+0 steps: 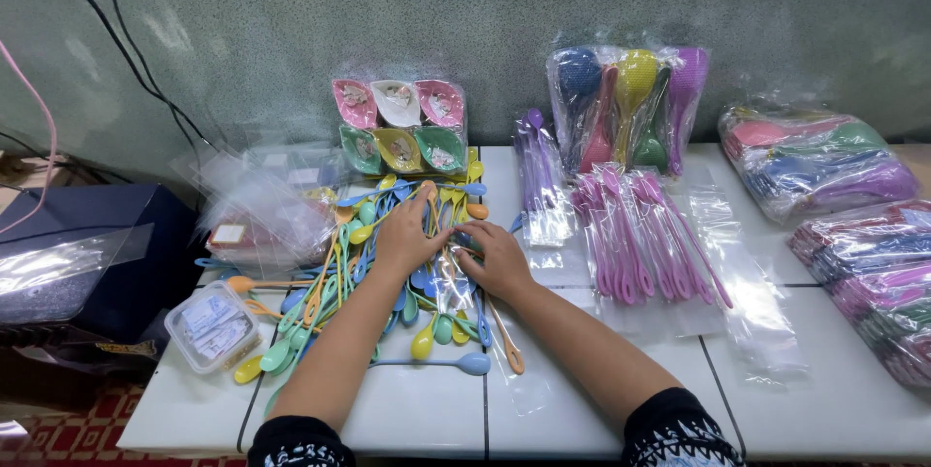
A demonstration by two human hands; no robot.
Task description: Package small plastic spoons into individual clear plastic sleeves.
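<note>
Both hands on the spoon pile, centre of the bench [427, 418].

Pastel plastic spoons [388, 283] heaped left of centre: light, stiff, slick, likely to slide; best pinched by the long handles. Left hand [407, 234] lies flat, fingers spread, on the heap, gripping nothing. Right hand [499, 258] rests loosely curled on a clear sleeve [456, 273] over the spoons; whether it pinches it, I cannot tell.

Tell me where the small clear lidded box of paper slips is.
In the head view, the clear box sits near the white table's front left corner, left of the pile of coloured spoons and of the left hand.
</note>
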